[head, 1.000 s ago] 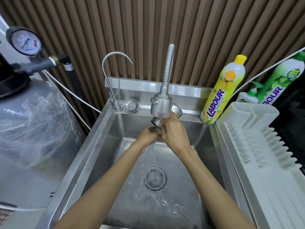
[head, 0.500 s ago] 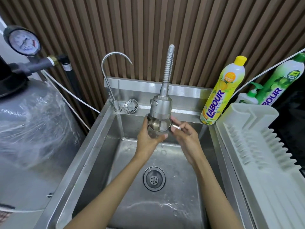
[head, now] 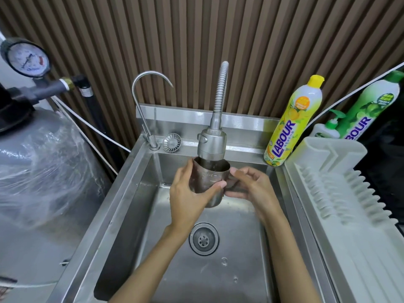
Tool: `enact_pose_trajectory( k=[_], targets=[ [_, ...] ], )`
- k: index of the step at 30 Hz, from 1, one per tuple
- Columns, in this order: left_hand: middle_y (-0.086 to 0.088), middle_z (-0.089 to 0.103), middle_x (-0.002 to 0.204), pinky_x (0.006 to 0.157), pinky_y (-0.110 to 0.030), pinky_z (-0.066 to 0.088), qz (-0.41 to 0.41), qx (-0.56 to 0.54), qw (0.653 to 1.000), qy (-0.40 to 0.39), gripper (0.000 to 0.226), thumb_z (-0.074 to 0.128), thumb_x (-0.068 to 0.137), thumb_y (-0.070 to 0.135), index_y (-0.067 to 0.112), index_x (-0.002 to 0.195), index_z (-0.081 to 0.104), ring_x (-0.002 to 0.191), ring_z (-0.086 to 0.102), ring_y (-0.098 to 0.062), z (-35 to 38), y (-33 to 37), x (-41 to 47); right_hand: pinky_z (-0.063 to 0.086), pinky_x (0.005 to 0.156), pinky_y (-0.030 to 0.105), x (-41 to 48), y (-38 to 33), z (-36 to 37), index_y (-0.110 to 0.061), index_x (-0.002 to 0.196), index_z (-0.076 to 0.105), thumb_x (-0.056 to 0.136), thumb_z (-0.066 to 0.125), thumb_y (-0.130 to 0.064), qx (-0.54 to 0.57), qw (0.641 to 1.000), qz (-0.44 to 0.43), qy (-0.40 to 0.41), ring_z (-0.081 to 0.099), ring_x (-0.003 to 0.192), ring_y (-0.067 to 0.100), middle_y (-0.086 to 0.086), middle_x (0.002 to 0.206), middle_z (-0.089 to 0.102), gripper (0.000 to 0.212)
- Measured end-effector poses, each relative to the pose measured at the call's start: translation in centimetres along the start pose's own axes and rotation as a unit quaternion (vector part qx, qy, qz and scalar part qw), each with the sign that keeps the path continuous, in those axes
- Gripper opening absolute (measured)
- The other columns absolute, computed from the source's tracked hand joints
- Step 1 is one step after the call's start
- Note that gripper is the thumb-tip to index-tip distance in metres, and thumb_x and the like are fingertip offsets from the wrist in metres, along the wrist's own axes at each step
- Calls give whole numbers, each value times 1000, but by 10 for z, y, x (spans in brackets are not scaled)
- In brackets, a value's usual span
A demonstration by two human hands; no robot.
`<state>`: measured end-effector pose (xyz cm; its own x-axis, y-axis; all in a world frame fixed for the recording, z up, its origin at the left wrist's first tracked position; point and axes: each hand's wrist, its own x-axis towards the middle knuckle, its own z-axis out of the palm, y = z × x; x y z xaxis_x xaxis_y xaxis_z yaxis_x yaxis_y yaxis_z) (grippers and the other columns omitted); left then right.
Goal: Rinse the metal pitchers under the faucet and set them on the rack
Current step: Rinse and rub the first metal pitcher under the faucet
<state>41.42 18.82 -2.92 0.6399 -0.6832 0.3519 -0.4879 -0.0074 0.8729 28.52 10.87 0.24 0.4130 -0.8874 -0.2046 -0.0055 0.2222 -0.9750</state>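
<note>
A small metal pitcher (head: 211, 179) is held upright right under the spray head of the flexible faucet (head: 212, 142), above the steel sink (head: 140, 193). My left hand (head: 189, 193) wraps around the pitcher's body from the left. My right hand (head: 249, 186) grips the pitcher's handle side on the right, with the handle mostly hidden by its fingers. The white plastic drying rack (head: 341, 193) lies to the right of the sink, and I see nothing on it.
A thin gooseneck tap (head: 144, 101) and a loose strainer cap (head: 172, 142) sit at the sink's back left. A yellow dish soap bottle (head: 293, 121), a pump bottle (head: 328, 127) and a green bottle (head: 371, 106) stand behind the rack. A wrapped grey tank (head: 39, 171) with a gauge (head: 27, 59) is on the left.
The pitcher has turned upright under the faucet head and dropped slightly. My left hand now holds its body, and my right hand has moved to the handle side.
</note>
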Motion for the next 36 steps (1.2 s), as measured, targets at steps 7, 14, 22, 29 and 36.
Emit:
enact_pose_trajectory(
  k=[7, 14, 22, 29, 36],
  targets=[
    [2, 72, 101, 91, -35, 53, -95, -130, 982, -98, 69, 85, 57, 41, 18, 117, 59, 95, 68, -7, 11, 0, 7, 57, 69, 37, -2, -15, 1, -19, 62, 51, 80, 71, -17, -170, 972, -118, 107, 66, 72, 20, 0, 71, 68, 27],
    [26, 47, 125, 101, -12, 35, 2, -131, 989, -64, 85, 84, 58, 17, 43, 125, 38, 119, 45, 13, 0, 1, 20, 43, 104, 38, 5, 14, 19, -10, 73, 42, 89, 51, 2, 173, 980, -87, -50, 57, 119, 24, 11, 128, 60, 22],
    [7, 39, 97, 86, -8, 31, -50, -5, 998, 26, 101, 82, 49, 54, 30, 137, 39, 98, 43, -6, -5, 14, -6, 60, 65, 34, -3, 11, 16, -6, 80, 57, 90, 58, -18, 59, 998, -9, -10, 65, 80, 28, 20, 84, 65, 16],
    [0, 71, 92, 82, -29, 53, -173, -93, 975, -102, 64, 74, 50, 65, 22, 97, 67, 88, 67, -10, 11, -5, -3, 53, 70, 40, -8, -14, 12, -12, 71, 59, 79, 71, -32, -301, 932, -120, 165, 64, 74, 27, 7, 72, 68, 25],
    [1, 67, 114, 96, -23, 48, -122, -232, 958, -116, 72, 82, 60, -3, 22, 121, 54, 107, 63, -9, 11, -1, 22, 47, 89, 22, -5, -4, 21, -18, 69, 46, 87, 60, -7, -93, 981, -132, 104, 63, 98, 8, -10, 103, 67, 26]
  ],
)
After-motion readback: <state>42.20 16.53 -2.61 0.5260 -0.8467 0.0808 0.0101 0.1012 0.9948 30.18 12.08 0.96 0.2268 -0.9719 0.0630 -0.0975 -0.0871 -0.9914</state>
